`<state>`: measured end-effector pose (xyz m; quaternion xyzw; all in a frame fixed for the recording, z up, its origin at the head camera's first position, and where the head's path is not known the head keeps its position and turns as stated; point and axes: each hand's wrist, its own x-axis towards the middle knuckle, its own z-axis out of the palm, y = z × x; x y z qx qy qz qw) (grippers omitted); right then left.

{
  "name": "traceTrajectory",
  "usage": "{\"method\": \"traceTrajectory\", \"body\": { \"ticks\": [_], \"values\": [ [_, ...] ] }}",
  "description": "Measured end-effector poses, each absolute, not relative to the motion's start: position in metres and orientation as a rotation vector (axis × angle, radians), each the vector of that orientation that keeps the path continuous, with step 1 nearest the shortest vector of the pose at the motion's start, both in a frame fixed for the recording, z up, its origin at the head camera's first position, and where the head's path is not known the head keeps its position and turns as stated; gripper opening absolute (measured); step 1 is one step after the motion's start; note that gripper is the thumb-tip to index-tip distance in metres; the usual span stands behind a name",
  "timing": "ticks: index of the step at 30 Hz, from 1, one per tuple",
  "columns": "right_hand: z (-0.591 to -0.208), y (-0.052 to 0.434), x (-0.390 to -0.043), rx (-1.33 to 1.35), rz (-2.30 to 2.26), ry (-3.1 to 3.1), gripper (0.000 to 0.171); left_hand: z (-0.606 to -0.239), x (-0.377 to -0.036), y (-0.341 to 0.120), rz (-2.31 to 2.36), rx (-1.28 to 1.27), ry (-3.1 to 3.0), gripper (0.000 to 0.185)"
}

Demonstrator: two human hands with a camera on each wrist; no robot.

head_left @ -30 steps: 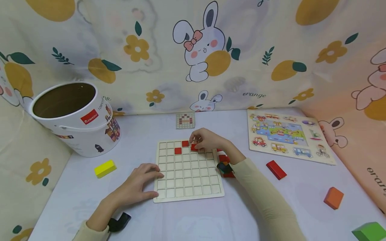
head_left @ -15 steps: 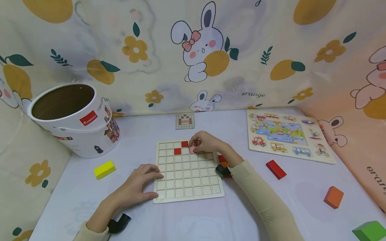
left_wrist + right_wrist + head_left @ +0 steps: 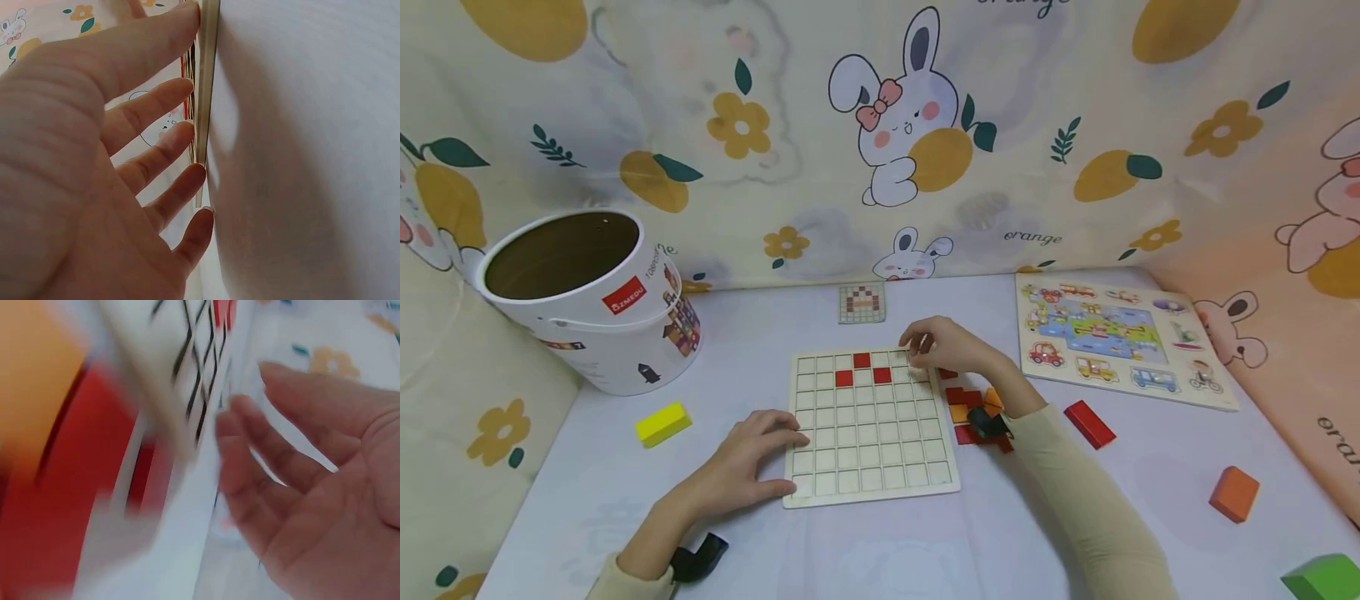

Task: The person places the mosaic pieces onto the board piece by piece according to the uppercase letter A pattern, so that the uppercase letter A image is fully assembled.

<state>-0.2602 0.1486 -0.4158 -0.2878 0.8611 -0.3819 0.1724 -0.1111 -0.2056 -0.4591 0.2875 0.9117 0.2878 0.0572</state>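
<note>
A pale wooden grid board lies flat on the table, with three red square tiles in cells near its far edge. My left hand rests against the board's left side. In the left wrist view its spread fingertips touch the board's edge. Over the board's far right corner is my right hand, fingers loosely bent. Between those fingers nothing shows in the right wrist view. Right of the board, partly under the right wrist, lies a loose group of red and orange tiles.
A small pattern card lies beyond the board. At the back left stands a white bucket, with a yellow block before it. Rightward are a picture puzzle, a red block, an orange block and a green block.
The right hand has let go of a red tile, which now sits in a cell, and has moved right to the board's far corner. More of the loose tiles show. The left hand stays put.
</note>
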Motion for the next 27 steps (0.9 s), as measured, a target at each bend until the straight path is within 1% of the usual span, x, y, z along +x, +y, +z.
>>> {"method": "traceTrajectory", "body": {
  "ticks": [5, 9, 14, 27],
  "values": [
    [-0.421, 0.188, -0.26, -0.789, -1.052, 2.451, 0.034, -0.457, -0.111, -0.203, 0.872, 0.867, 2.764, 0.053],
    [-0.427, 0.204, -0.26, -0.759, -1.054, 2.434, 0.037, -0.457, -0.111, -0.203, 0.881, 0.879, 2.776, 0.053],
    [-0.431, 0.206, -0.259, -0.772, -1.073, 2.39, 0.037, -0.459, -0.11, -0.203, 0.892, 0.912, 2.805, 0.053],
    [-0.436, 0.204, -0.256, -0.786, -1.067, 2.408, 0.032, -0.461, -0.11, -0.203, 0.901, 0.857, 2.772, 0.053]
  ]
}}
